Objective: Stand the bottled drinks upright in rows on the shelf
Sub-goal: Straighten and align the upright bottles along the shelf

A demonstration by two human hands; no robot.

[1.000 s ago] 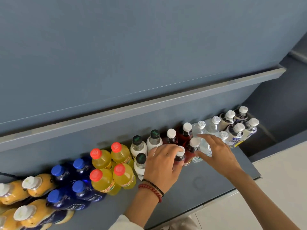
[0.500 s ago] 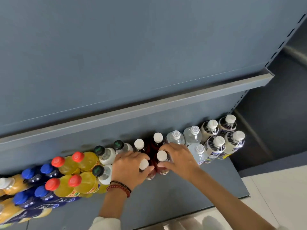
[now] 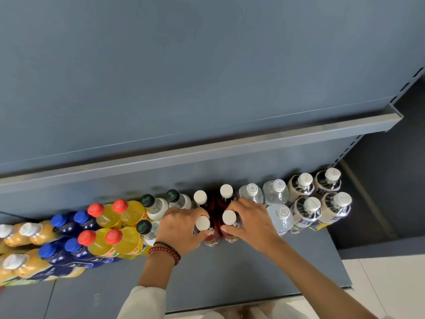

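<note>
Bottled drinks stand upright in two rows on the grey-blue shelf (image 3: 230, 279). In the middle are red drinks with white caps. My left hand (image 3: 179, 229) wraps the front left red bottle (image 3: 202, 223). My right hand (image 3: 250, 223) grips the front right red bottle (image 3: 229, 218). Two more red bottles (image 3: 226, 191) stand behind them. To the left are black-capped bottles (image 3: 147, 201), yellow bottles with red caps (image 3: 115, 237), blue bottles (image 3: 71, 246) and orange bottles (image 3: 27, 230). To the right are clear water bottles (image 3: 279, 211) and white-capped labelled bottles (image 3: 312, 204).
An upper shelf (image 3: 230, 143) overhangs the bottles. The lower shelf's front edge and right end (image 3: 345, 282) border pale floor tiles (image 3: 391, 284). A dark shelf upright (image 3: 409, 84) rises at the right.
My right hand came in from the clear bottles to the front right red bottle. My left hand stays on the front left red one. The view shifted right.
</note>
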